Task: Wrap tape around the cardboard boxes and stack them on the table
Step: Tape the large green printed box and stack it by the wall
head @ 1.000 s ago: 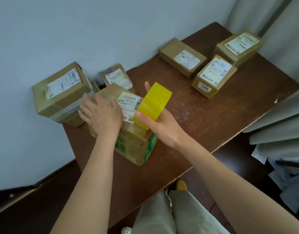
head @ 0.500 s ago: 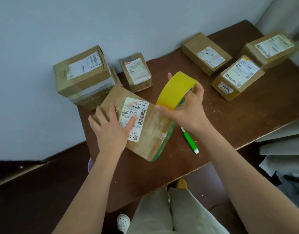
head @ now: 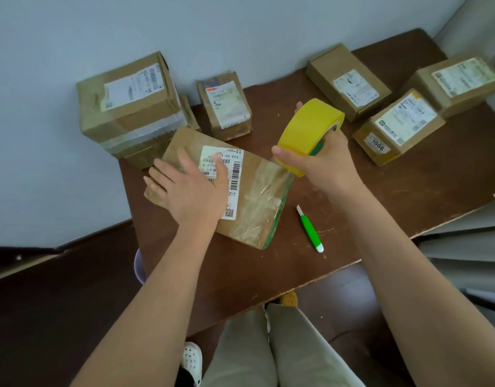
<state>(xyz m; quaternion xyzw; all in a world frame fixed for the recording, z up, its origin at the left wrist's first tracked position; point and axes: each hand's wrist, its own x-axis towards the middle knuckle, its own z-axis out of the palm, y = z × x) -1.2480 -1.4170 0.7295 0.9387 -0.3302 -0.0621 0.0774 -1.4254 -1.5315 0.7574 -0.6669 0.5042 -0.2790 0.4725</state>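
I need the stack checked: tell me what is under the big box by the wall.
The big box sits on a flatter cardboard box, only partly visible at its near edge. The rest of the lower box is covered, so anything further beneath cannot be seen.

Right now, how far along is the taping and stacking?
Done: at the back left a big box with a clear tape band sits on another box. In hand: the left hand presses flat on the near box, which has tape across its right end, while the right hand grips the tape roll at its edge. Left: four small boxes, including the 1006 box, lie single and unstacked; whether they carry tape is unclear.
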